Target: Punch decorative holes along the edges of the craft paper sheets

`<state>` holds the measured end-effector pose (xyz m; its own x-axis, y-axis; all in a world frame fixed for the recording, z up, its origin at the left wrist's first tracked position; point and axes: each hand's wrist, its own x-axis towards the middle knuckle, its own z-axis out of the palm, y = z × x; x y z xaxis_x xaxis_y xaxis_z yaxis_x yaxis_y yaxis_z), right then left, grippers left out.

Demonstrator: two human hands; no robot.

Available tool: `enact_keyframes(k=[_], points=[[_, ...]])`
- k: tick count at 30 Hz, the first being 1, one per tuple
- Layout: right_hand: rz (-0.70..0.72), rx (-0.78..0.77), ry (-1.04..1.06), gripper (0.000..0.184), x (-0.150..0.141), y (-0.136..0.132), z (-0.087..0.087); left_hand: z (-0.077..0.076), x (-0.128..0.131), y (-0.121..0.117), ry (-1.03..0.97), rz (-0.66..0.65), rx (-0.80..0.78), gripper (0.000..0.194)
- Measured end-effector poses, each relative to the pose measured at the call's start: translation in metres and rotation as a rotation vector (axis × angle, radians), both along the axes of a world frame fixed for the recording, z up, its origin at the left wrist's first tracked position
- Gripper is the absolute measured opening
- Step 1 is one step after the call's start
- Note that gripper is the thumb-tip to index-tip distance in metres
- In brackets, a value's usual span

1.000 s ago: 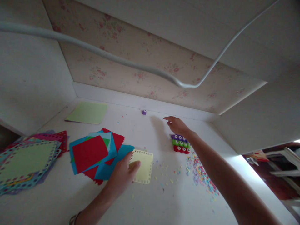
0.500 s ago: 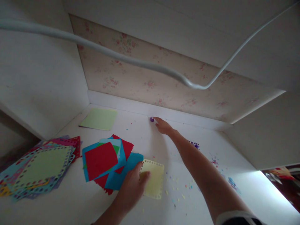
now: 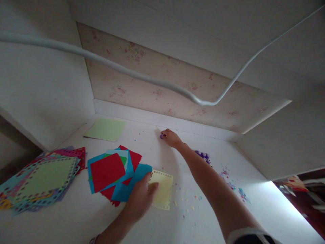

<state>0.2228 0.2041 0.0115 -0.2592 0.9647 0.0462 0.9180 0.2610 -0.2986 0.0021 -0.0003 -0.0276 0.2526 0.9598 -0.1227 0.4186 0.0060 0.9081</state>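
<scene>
My right hand (image 3: 170,137) reaches to the far side of the white tabletop. Its fingers are closed around a small purple piece with a white round spot (image 3: 161,135), whose kind I cannot make out. My left hand (image 3: 142,191) rests over a blue paper sheet (image 3: 120,192), with thumb and forefinger apart. The thumb lies over a pale yellow sheet (image 3: 164,191) with punched holes along its edges; the other fingers are mostly hidden. Left of this hand, red paper (image 3: 108,172) tops a loose pile of red, blue and green sheets.
Hole-edged coloured sheets (image 3: 50,178) are stacked at the left. Pale green paper (image 3: 105,128) lies at the back left. Purple pieces with white spots (image 3: 203,156) cluster beyond my right forearm. Paper bits (image 3: 191,206) are scattered on the tabletop. A white cable (image 3: 152,80) hangs across above.
My right hand has drawn slightly back from the rear wall and closed around the small purple piece. My left hand stays on the papers. The view has shifted a little.
</scene>
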Motion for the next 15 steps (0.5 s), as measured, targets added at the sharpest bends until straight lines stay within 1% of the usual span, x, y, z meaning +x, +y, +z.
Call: enact_keyframes(k=[3,6,9,12,15], points=[[-0.017,0.012,0.093,0.019,0.002,-0.012,0.002,0.001,0.000,0.002,0.023,-0.001,-0.039,0.050],[-0.032,-0.002,0.207,0.018,0.008,-0.043,0.002,0.005,-0.001,0.004,-0.001,0.009,-0.043,0.043],[-0.066,-0.022,0.321,0.019,0.014,-0.096,0.000,0.009,0.001,0.004,-0.051,0.027,-0.076,0.040],[-0.110,-0.016,0.421,0.027,0.019,-0.156,-0.007,0.012,0.003,0.002,-0.096,0.025,-0.144,0.042],[-0.149,-0.035,0.651,0.028,0.020,-0.204,-0.015,0.013,0.004,0.001,-0.106,0.038,-0.129,0.039]])
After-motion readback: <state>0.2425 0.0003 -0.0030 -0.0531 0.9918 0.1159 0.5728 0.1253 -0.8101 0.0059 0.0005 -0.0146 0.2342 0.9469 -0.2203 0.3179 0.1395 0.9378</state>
